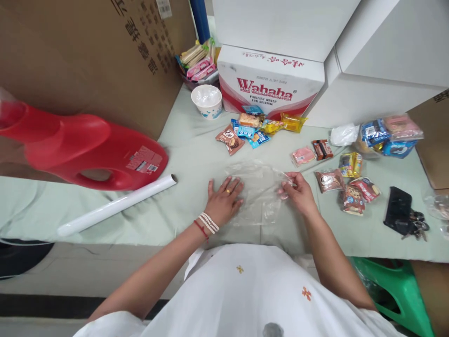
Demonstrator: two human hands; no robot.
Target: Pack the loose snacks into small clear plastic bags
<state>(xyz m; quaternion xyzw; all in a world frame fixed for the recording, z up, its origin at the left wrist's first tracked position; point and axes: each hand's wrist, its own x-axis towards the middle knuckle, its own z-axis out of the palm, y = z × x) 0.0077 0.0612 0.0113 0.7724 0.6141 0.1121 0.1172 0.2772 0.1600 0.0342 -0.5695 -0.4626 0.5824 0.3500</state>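
Observation:
A clear plastic bag (pixel 261 194) lies flattened on the pale green tablecloth in front of me. My left hand (pixel 224 201) rests flat on its left side, fingers spread, a ring on one finger. At the bag's right edge, my right hand (pixel 296 192) pinches the thin plastic between thumb and fingers. Beyond the bag sits a pile of wrapped snacks (pixel 249 128). To the right of my right hand are a pink snack packet (pixel 302 156), a brown packet (pixel 329 180) and several other small packets.
A red jug (pixel 94 150) lies at the left beside a white roll (pixel 119 206). A paper cup (pixel 206 102), a snack basket (pixel 199 68) and a Wahaha water box (pixel 270 84) stand at the back. Keys (pixel 417 224) with a black case lie right; a green stool (pixel 396 290) is below.

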